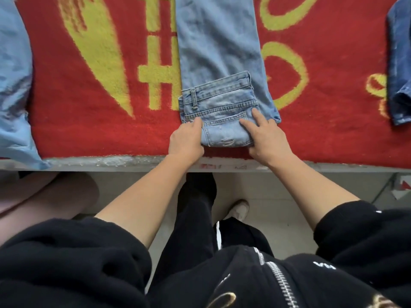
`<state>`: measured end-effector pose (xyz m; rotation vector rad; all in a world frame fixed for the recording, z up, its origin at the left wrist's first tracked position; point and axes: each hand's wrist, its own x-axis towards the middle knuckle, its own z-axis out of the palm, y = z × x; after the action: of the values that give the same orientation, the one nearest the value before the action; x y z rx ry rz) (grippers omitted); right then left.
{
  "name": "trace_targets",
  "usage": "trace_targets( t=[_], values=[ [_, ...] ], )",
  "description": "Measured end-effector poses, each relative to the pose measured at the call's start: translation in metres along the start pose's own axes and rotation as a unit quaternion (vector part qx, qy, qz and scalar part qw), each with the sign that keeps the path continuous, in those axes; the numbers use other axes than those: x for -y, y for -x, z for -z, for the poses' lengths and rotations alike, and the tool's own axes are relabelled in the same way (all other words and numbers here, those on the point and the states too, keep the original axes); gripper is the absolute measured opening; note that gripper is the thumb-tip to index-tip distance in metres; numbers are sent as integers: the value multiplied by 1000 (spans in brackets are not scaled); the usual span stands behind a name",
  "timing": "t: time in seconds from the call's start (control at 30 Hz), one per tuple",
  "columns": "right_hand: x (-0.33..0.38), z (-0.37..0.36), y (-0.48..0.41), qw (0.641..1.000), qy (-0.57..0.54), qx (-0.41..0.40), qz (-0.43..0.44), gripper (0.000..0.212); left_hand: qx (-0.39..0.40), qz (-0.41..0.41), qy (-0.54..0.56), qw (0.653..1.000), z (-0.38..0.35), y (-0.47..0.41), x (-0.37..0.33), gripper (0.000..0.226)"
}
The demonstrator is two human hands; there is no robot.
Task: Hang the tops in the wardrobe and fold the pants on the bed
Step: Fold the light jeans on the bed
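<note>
The light blue jeans lie flat on the red blanket with its yellow pattern. The legs run away from me toward twelve o'clock, and the waist end is turned over on top of them into a short fold at the six o'clock end, waistband and back pocket facing up. My left hand is at the fold's nine o'clock side. Its fingers are curled over the denim edge and its thumb lies along the near crease, so it grips the jeans. My right hand is at the three o'clock side, with two fingers stretched straight and pressing down on the folded layer. The hand lies flat rather than closed; I cannot tell where its thumb sits. The fold lies just inside the bed edge, which runs from nine to three below my wrists. A pale blue garment lies far out at nine o'clock, draping over that edge. A dark denim piece lies far out at three o'clock, well apart from the jeans. My pale shoe stands on the floor at six o'clock.
</note>
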<state>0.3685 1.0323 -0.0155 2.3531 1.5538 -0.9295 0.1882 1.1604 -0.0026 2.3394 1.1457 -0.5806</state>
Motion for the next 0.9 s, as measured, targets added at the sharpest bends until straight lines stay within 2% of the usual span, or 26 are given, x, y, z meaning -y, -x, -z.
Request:
trace_targets(
  t=[0.13, 0.23, 0.3, 0.37, 0.43, 0.5, 0.57, 0.6, 0.67, 0.73, 0.77, 0.83, 0.9],
  values=[
    [-1, 37, 13, 989, -143, -20, -9, 51, 33, 11, 17, 999, 32, -5, 3, 23],
    [-3, 63, 30, 986, -154, 57, -20, 41, 119, 8, 65, 991, 42, 4, 12, 16],
    [-4, 77, 41, 978, -156, 139, -20, 32, 207, 19, 149, 967, 49, 15, 18, 26],
    [-6, 91, 49, 961, -184, 204, -29, 25, 251, 22, 240, 937, 54, 27, 24, 37],
    [-7, 108, 53, 955, -200, 218, -22, 29, 267, 24, 327, 906, 57, 38, 31, 45],
    [-7, 123, 50, 948, -233, 214, -22, 30, 272, 43, 405, 872, 63, 42, 35, 41],
    [-6, 134, 35, 940, -270, 204, -33, 34, 235, 79, 451, 857, 67, 33, 38, 35],
    [-7, 134, 22, 943, -276, 179, -44, 38, 186, 102, 464, 860, 66, 23, 39, 35],
    [-10, 125, -10, 960, -257, 71, -81, 60, 36, 158, 466, 870, 60, -2, 41, 40],
    [-12, 109, -36, 965, -226, -46, -126, 76, -97, 200, 410, 885, 54, -24, 43, 48],
    [-11, 101, -44, 967, -198, -91, -135, 74, -124, 199, 371, 898, 52, -32, 43, 50],
    [-5, 87, -51, 976, -124, -136, -114, 66, -117, 161, 316, 927, 46, -43, 38, 51],
    [5, 72, -49, 984, -57, -167, -36, 59, -86, 97, 257, 958, 36, -43, 31, 50]
  ],
)
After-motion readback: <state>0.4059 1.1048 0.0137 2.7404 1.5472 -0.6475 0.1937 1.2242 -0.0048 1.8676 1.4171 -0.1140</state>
